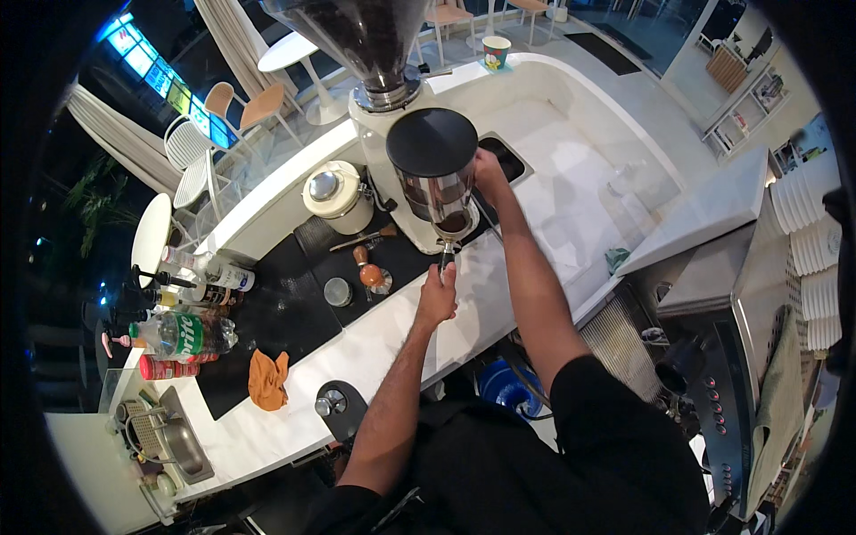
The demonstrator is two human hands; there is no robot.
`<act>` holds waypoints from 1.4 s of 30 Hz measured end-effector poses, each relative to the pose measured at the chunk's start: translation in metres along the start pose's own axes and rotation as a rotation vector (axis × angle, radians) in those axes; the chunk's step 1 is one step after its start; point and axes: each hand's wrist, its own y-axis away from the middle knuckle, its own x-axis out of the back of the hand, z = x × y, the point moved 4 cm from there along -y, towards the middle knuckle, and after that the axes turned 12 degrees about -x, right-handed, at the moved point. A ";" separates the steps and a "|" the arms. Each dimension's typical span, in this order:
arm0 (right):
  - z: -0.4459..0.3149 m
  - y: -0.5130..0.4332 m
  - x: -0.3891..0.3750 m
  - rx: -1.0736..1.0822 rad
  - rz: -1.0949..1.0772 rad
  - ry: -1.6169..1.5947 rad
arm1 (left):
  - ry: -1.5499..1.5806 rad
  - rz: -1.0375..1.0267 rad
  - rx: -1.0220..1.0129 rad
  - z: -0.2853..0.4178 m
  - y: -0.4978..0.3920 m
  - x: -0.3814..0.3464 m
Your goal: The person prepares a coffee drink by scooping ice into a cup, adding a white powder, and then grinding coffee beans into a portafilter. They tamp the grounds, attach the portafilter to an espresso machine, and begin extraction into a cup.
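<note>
My left hand (pixel 437 296) is closed on the handle of a portafilter (pixel 452 231), whose basket holds ground coffee under the outlet of a coffee grinder (pixel 374 134). My right hand (pixel 490 175) is at the right side of the grinder's doser (pixel 433 144), which has a black lid; its fingers are partly hidden behind the doser, so its grip cannot be made out. Left of the grinder lie a brush (pixel 364 237), a wooden-handled tamper (pixel 370 274) and a small round container (pixel 338 292) on a black mat (pixel 301 294).
A cream lidded canister (pixel 339 200) stands behind the brush. Bottles (pixel 187 334) line the counter's left end, near an orange cloth (pixel 268 380). A second tamper (pixel 331 402) sits at the front edge. The espresso machine (pixel 722 374) stands at right, with stacked white cups (pixel 812 247).
</note>
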 end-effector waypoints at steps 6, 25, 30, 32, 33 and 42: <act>0.012 0.042 -0.021 0.100 0.179 -0.036 | -0.021 0.052 0.005 -0.003 0.007 0.005; 0.013 0.034 -0.007 0.151 0.153 0.116 | 0.082 0.094 -0.037 -0.011 0.004 -0.002; -0.012 0.005 -0.010 -0.100 0.044 -0.023 | 0.146 0.080 -0.064 -0.003 0.003 -0.009; 0.003 0.021 -0.001 0.100 0.210 0.083 | 0.146 0.068 -0.070 -0.001 -0.001 -0.011; 0.013 0.040 -0.008 0.144 0.246 0.028 | 0.150 0.084 -0.062 -0.005 0.000 -0.006; -0.017 0.006 -0.011 -0.136 -0.056 -0.089 | 0.211 0.065 -0.059 -0.007 -0.001 -0.007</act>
